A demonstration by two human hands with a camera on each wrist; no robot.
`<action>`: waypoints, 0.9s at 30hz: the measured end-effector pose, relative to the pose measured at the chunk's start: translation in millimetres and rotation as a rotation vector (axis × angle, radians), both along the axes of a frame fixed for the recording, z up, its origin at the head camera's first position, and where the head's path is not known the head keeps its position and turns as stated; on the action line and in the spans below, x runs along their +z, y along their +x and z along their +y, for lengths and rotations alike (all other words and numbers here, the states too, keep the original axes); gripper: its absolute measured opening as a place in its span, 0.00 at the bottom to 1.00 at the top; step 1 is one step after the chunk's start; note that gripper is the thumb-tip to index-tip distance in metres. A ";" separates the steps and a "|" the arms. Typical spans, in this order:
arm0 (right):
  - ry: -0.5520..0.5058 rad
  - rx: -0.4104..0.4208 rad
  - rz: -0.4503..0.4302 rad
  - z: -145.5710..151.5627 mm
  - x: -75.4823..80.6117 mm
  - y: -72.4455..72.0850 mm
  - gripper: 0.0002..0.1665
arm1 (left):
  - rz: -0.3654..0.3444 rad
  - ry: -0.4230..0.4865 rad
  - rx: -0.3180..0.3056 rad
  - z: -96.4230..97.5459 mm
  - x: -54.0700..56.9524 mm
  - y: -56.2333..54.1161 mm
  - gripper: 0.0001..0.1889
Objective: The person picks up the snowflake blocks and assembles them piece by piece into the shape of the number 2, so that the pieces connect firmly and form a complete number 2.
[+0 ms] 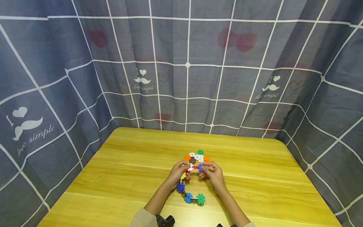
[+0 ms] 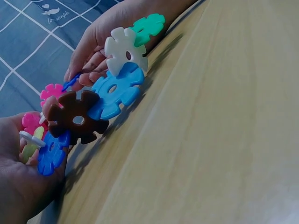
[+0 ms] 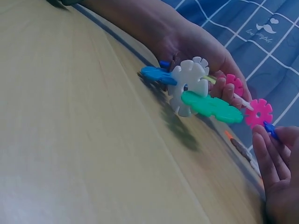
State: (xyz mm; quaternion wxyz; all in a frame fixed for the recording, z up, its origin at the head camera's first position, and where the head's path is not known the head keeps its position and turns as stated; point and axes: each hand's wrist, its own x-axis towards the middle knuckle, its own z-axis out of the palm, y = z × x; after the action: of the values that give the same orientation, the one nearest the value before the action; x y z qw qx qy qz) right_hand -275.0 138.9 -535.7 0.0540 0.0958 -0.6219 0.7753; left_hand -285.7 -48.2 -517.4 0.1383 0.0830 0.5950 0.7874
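Observation:
A curved chain of slotted snowflake discs hangs between the hands. My left hand [image 1: 176, 175] grips it near a white disc [image 1: 190, 167], a pink disc [image 2: 32, 122] and a yellow disc [image 1: 183, 175]. With thumb and fingers, my right hand [image 1: 215, 176] pinches a blue disc [image 1: 201, 167] at the chain's far end, beside another pink disc [image 3: 258, 113]. From the left hand the chain runs down through a dark blue disc [image 1: 180, 187], a brown disc [image 2: 77, 116], a light blue disc [image 1: 188, 198] and a white disc [image 2: 122, 49] to a green disc [image 1: 200, 199].
Just beyond the hands, several loose discs lie on the wooden table [image 1: 136, 176]: a green disc [image 1: 200, 152], an orange disc [image 1: 206, 159], white discs [image 1: 200, 158] and a brown disc [image 1: 192, 160]. A grey checked curtain [image 1: 173, 78] surrounds the table's back and sides.

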 end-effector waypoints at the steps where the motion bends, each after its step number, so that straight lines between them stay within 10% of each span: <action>1: 0.002 0.003 0.002 0.0 -0.3 -0.1 0.17 | 0.003 -0.002 -0.001 -0.1 0.2 0.2 0.07; 27: -0.060 0.069 -0.047 -1.8 3.9 1.7 0.18 | 0.048 -0.003 -0.040 -2.4 -2.4 -1.6 0.09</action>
State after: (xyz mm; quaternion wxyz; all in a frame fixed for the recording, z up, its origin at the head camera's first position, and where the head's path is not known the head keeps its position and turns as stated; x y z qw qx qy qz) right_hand -273.4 137.1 -531.9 0.0154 0.0972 -0.5958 0.7971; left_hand -287.2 -50.6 -519.9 0.1398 0.1138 0.5975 0.7813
